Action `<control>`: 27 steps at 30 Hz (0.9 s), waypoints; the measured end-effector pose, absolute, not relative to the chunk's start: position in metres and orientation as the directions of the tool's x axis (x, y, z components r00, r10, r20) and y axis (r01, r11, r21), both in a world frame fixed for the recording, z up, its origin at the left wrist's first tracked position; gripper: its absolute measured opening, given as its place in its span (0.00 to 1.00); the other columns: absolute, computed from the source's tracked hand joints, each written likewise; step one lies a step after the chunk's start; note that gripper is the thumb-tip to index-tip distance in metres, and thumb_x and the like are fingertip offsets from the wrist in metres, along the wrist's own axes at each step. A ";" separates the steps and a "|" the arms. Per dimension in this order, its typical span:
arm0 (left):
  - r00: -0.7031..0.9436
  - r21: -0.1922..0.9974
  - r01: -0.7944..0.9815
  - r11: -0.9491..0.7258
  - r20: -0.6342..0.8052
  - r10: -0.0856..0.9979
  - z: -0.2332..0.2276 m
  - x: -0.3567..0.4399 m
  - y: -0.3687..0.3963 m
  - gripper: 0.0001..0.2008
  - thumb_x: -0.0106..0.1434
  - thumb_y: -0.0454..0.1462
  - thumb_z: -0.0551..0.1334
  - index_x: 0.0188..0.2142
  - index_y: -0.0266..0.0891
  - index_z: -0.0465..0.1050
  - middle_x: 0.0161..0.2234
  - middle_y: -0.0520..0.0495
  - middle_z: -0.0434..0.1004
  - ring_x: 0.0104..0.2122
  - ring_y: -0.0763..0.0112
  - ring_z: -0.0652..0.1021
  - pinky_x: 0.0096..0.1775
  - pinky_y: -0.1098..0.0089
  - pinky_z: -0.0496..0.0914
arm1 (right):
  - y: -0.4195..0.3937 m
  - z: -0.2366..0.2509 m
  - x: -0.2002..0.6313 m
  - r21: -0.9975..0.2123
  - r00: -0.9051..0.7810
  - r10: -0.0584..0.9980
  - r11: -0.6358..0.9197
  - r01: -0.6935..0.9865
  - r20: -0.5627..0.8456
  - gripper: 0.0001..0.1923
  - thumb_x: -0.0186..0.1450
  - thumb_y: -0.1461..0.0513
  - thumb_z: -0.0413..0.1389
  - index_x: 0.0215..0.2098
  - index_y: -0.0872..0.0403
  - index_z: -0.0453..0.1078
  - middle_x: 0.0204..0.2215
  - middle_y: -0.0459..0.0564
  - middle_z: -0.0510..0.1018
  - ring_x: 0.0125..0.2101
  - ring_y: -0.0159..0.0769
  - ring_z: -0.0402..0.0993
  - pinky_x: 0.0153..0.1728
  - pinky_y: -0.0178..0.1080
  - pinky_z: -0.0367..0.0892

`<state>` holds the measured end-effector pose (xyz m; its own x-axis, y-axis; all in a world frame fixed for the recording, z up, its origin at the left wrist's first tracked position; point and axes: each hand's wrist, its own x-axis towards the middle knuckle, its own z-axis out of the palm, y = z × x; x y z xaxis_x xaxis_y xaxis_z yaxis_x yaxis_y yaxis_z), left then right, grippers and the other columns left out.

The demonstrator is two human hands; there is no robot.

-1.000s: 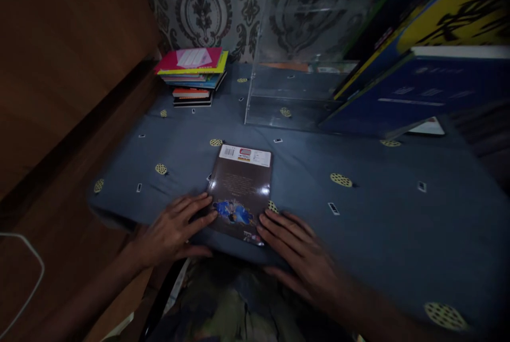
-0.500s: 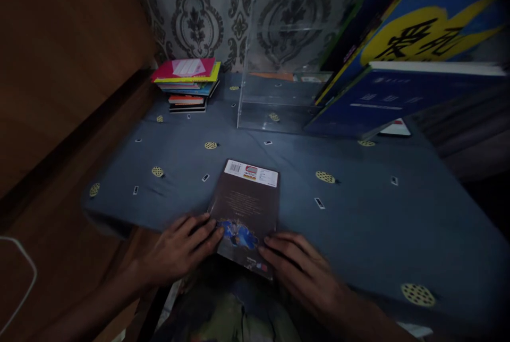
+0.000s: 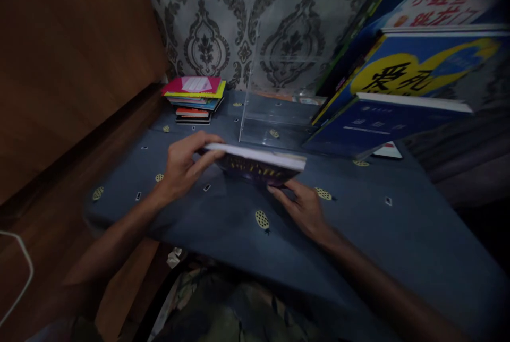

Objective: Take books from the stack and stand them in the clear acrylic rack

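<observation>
Tilted up since half a second ago, when it lay back cover uppermost, the dark-covered book [image 3: 258, 164] now turns a cover with blurred yellow lettering toward the person, its white page edge facing upward. Both hands have moved farther over the surface [image 3: 223, 225] along with it. At the book's 9 o'clock end, the left hand [image 3: 185, 164] grasps it, the thumb across the near cover and the other fingers around the top and far side. Toward 4 o'clock, the right hand [image 3: 303, 206] pinches the lower corner, thumb in front and fingers behind. Whether the book's lower edge touches the cloth cannot be told. At 6 o'clock from it, a printed yellow pineapple [image 3: 262, 220] shows on the blue-grey cloth. Between 10 and 11 o'clock sits a stack of thin books [image 3: 195, 100], a pink-and-yellow one on top. At 1 o'clock stands a clear acrylic book stand [image 3: 279, 113]; at 2 o'clock, a navy hardcover [image 3: 366, 124] leans in front of a blue picture book with a yellow patch and black characters [image 3: 398, 74]. Higher, behind these, is a cover with red characters [image 3: 450, 2]. Damask-patterned wallpaper [image 3: 205, 47] rises at 11 o'clock, a brown wooden panel [image 3: 71, 66] at 10, and a white cord [image 3: 27, 257] curves at 8.
</observation>
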<state>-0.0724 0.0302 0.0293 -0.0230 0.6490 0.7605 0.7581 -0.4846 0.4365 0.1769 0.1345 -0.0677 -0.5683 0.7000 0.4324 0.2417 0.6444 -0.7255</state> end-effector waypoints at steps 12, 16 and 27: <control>-0.320 0.920 0.381 -0.096 0.229 0.919 -0.043 -0.137 0.114 0.12 0.63 0.45 0.62 0.33 0.38 0.70 0.23 0.54 0.68 0.21 0.75 0.68 0.23 0.75 0.63 | 0.123 -0.065 0.147 -0.954 -0.647 0.763 0.182 0.238 -0.016 0.21 0.62 0.45 0.56 0.42 0.52 0.68 0.17 0.38 0.71 0.16 0.32 0.67 0.19 0.35 0.65; -0.289 0.725 0.688 0.019 0.250 0.924 -0.058 -0.143 0.109 0.06 0.61 0.37 0.61 0.38 0.38 0.72 0.34 0.48 0.75 0.34 0.67 0.76 0.36 0.69 0.72 | 0.130 -0.068 0.153 -0.773 -0.639 0.766 0.446 0.451 0.069 0.15 0.64 0.51 0.57 0.42 0.52 0.72 0.20 0.42 0.75 0.20 0.35 0.71 0.23 0.36 0.64; -0.146 0.409 0.913 -0.012 0.352 0.924 -0.077 -0.130 0.080 0.10 0.69 0.33 0.54 0.44 0.39 0.72 0.41 0.45 0.77 0.43 0.63 0.76 0.49 0.62 0.71 | 0.139 -0.062 0.099 -0.409 -0.833 0.396 0.883 0.230 0.387 0.15 0.71 0.64 0.47 0.49 0.53 0.73 0.46 0.57 0.80 0.47 0.47 0.76 0.49 0.51 0.72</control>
